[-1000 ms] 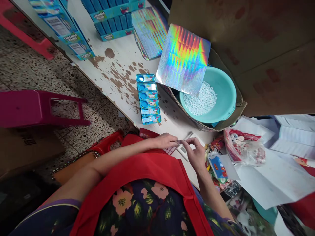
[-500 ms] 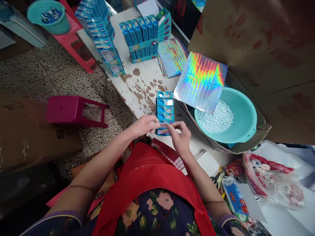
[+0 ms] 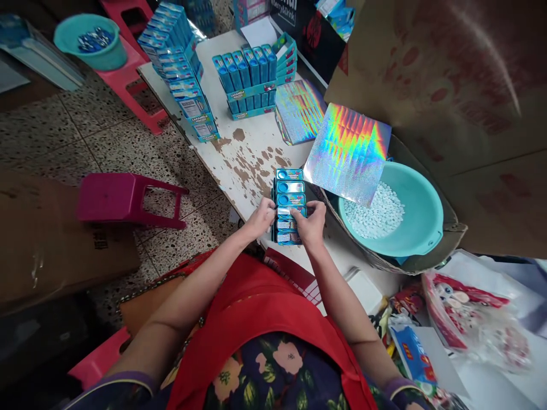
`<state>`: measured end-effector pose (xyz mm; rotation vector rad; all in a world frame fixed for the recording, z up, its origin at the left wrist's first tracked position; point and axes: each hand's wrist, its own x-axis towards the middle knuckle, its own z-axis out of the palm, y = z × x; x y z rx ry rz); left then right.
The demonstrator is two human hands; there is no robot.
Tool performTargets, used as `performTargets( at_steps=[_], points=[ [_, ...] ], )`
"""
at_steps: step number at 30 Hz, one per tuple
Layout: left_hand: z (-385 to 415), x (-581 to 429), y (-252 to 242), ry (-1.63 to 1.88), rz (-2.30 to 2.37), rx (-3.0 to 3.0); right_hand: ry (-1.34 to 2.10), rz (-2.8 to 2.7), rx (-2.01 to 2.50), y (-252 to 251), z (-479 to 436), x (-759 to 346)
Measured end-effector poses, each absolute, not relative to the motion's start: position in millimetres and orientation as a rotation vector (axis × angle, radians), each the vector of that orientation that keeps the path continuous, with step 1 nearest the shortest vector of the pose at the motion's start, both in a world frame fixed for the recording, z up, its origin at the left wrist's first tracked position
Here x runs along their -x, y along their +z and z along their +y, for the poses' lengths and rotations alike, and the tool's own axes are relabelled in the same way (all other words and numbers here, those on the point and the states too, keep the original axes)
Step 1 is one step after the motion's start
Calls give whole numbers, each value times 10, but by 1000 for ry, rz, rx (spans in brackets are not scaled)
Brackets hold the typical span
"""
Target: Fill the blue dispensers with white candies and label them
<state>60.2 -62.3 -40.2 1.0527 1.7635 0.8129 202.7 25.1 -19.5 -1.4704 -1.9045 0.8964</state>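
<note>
A row of small blue candy boxes [image 3: 289,193] lies on the worn white table [image 3: 252,142], some with open round windows. My left hand [image 3: 261,217] pinches the left side of a box in the middle of the row. My right hand [image 3: 311,221] presses on the same box from the right, fingers curled over it. Just to the right stands a teal basin [image 3: 421,219] with white candy pellets [image 3: 376,202], inside a cardboard box. A holographic foil sheet [image 3: 348,151] leans over the basin's rim.
Stacks of blue boxes [image 3: 250,74] and a taller stack [image 3: 182,71] stand at the table's far end beside more foil sheets [image 3: 299,108]. A magenta stool [image 3: 123,196], a pink stool with a teal tub [image 3: 92,40] and a cardboard carton [image 3: 47,239] are at left. Plastic bags [image 3: 465,319] lie at right.
Both hands have moved from near my lap up to the row of blue boxes and now rest on one of them. The view has tilted up, showing more of the table.
</note>
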Motion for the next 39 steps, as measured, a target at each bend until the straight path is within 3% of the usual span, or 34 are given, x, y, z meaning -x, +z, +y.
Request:
performTargets(
  at_steps=[5,8,12,16,21,25,31,39],
  points=[
    [-740,-753,-306,321,2158,-1272,984,-1972,1426,-182,278,-2038],
    [-783,-759,-219,41,2115,-1480,972,-1962,1410,-159,305,-2026],
    [-1018,-701,-245,-162,2130,-1524,1240,-1709,1444,-239,344,-2248],
    [-1339,-889,-340,-57,1934,-1493,1179,-1624,1600,-367,103,-2909],
    [-1140,-1596,-511,270,1397,-1851,856,-2151,1573,-502,-536,-3657],
    [-749,-1968,-748,74,1313,-1847,597,-2479,1463,-788,-809,-3889],
    [-621,-1988,-877,-90,1343,-1830,603,-2757,1336,-1123,-907,-4012],
    [-590,-2021,-1043,-71,1410,-1697,651,-2658,1311,-931,-925,-4033]
  ],
)
